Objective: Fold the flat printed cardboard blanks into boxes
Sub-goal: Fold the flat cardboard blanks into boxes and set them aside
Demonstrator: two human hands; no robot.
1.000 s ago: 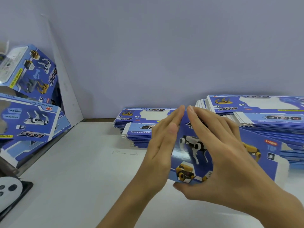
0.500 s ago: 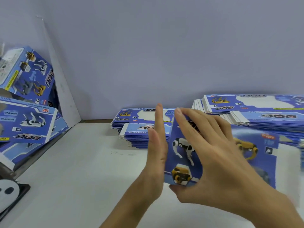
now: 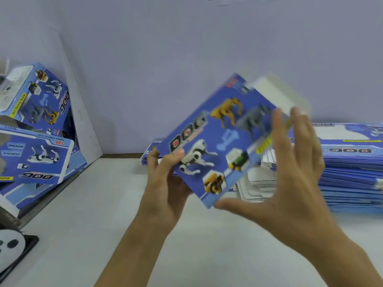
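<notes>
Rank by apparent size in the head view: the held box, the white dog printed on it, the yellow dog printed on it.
1. held box, largest.
2. white dog and yellow dog: look alike, blurred; not ranked.

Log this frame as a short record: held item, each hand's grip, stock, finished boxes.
held item: blue printed dog box, tilted, lifted off the white table, motion-blurred
left hand: grips the box's lower left corner, thumb on the printed face
right hand: fingers straight, spread along the box's right edge
stock: stacks of flat blanks behind, by the wall
finished boxes: folded boxes piled at left
</notes>
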